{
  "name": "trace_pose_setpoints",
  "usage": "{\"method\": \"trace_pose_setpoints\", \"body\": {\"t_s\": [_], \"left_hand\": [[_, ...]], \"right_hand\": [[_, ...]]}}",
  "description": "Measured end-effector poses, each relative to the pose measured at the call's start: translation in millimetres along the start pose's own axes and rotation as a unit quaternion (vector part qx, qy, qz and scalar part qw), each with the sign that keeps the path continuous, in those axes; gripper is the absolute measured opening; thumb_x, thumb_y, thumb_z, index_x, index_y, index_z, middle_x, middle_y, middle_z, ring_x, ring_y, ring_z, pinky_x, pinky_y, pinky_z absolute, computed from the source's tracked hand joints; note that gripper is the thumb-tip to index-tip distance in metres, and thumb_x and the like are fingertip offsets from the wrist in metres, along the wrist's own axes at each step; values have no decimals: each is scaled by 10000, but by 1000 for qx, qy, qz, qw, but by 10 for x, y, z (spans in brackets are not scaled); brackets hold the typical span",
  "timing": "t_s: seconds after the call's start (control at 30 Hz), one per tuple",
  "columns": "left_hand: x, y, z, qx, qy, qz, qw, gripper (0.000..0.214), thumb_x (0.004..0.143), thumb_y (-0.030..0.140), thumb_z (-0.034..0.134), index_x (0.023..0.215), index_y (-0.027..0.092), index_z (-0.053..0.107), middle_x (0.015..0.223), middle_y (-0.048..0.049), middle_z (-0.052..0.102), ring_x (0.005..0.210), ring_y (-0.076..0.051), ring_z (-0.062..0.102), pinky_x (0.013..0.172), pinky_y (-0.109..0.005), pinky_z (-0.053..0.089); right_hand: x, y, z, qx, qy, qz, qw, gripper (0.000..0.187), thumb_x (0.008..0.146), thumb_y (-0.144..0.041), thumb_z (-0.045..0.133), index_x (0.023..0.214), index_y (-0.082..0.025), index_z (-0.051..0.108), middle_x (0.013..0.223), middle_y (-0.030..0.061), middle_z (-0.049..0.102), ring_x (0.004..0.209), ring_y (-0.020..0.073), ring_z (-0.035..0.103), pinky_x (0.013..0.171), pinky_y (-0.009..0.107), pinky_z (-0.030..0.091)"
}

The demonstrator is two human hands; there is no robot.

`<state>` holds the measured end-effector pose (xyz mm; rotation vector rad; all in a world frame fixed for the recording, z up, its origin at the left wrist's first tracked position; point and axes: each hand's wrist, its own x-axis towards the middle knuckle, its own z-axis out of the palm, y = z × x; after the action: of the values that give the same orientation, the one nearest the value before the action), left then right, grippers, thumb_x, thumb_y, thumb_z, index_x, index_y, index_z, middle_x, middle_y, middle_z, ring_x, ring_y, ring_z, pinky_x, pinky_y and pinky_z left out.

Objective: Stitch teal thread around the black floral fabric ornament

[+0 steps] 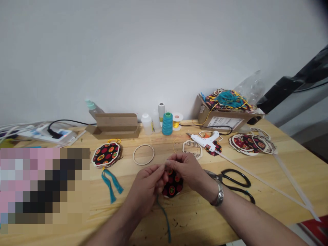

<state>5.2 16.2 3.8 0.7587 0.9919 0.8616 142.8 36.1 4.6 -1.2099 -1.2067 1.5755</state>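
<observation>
**Printed fabric disc (pixel 173 190) sits just below two meeting fingertip pinches**

The disc is between the left hand (pixel 147 186) and the right hand (pixel 188 171), on the wearer's side of where the fingertips meet. The left hand covers its left edge, the right its upper right, so neither is plainly nearer. It looks nearly round, with no clear long axis; whether it rests on the bench (pixel 133 222) or hangs is hard to tell. A teal cord (pixel 164 217) trails from under the left hand toward the wearer.

Each hand's grip is closed, thumb against finger; what is pinched there, the fingers hide.

Of the containers, the cardboard carton (pixel 222 119) at the back right is heaped with printed pieces, teal strands (pixel 228 99) and yellow cord, a clear plastic bag (pixel 252 87) rising behind. The long cardboard box (pixel 116 124) at the back left stands with its flap up, its inside mostly out of sight. Near it are a spray bottle (pixel 92 108) and a white-capped bottle (pixel 147 124); what fills the latter is unclear.
</observation>
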Motion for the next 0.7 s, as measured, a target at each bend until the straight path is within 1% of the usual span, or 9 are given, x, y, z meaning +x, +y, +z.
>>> {"method": "trace_pose_setpoints", "body": {"t_s": [0.07, 0.13, 0.23, 0.37, 0.43, 0.5, 0.57, 0.63, 0.7], "left_hand": [[9, 0, -1, -23, 3, -8, 1000, 252, 742, 325, 591, 594, 124, 559, 499, 46, 445, 406, -32, 257, 397, -165, 181], [17, -4, -2, -17, 12, -13, 1000, 276, 727, 326, 610, 553, 123, 541, 463, 52, 424, 388, -27, 242, 383, -165, 165], [29, -29, -12, -9, 19, -2, 1000, 294, 722, 322, 614, 523, 127, 522, 457, 43, 438, 389, -31, 261, 385, -169, 186], [58, -92, -48, -14, 16, 24, 999, 282, 740, 339, 597, 553, 135, 542, 481, 34, 459, 421, -50, 340, 417, -175, 245], [73, -112, -63, -24, 19, 30, 999, 263, 748, 345, 590, 587, 140, 558, 491, 37, 465, 433, -53, 363, 434, -175, 268], [82, -113, -71, -33, 38, 28, 998, 243, 739, 349, 600, 611, 145, 571, 479, 44, 462, 425, -54, 368, 431, -174, 272], [83, -100, -73, -46, 61, 39, 996, 226, 710, 334, 633, 604, 145, 571, 476, 50, 462, 417, -46, 358, 420, -166, 260], [80, -85, -73, -41, 74, 49, 995, 244, 693, 331, 648, 572, 139, 558, 461, 56, 449, 398, -34, 326, 399, -159, 227], [78, -79, -78, -22, 77, 58, 995, 267, 695, 339, 645, 555, 132, 552, 448, 61, 432, 378, -24, 285, 378, -159, 183]], "right_hand": [[-1, -6, 11, -2, 7, 6, 1000, 170, 705, -265, 597, 597, -134, 592, 478, -36, 557, 395, 47, 436, 387, 163, 318], [2, 6, 23, -6, 17, 11, 1000, 161, 694, -259, 604, 599, -129, 594, 495, -32, 561, 390, 42, 426, 381, 161, 311], [25, 35, 35, 14, 21, 29, 999, 169, 684, -275, 617, 611, -126, 585, 499, -31, 551, 376, 38, 406, 359, 157, 278], [95, 3, 16, 126, -13, 100, 987, 247, 672, -356, 647, 690, -115, 595, 473, -49, 486, 364, 28, 347, 337, 150, 192], [137, -62, -5, 172, -20, 130, 976, 312, 686, -409, 632, 754, -106, 599, 559, -9, 551, 409, 42, 409, 344, 150, 186], [177, -149, -29, 199, -7, 158, 967, 391, 730, -476, 572, 815, -96, 589, 732, 66, 627, 506, 76, 516, 379, 158, 270], [212, -249, -51, 226, -9, 177, 958, 479, 793, -539, 455, 850, -80, 578, 844, 126, 640, 613, 118, 587, 490, 201, 392], [244, -354, -68, 251, -41, 170, 952, 564, 830, -579, 340, 851, -67, 576, 849, 153, 644, 682, 157, 619, 631, 268, 448], [280, -464, -78, 274, -76, 153, 946, 630, 835, -612, 256, 851, -68, 574, 827, 160, 650, 714, 188, 632, 720, 328, 451]]}}
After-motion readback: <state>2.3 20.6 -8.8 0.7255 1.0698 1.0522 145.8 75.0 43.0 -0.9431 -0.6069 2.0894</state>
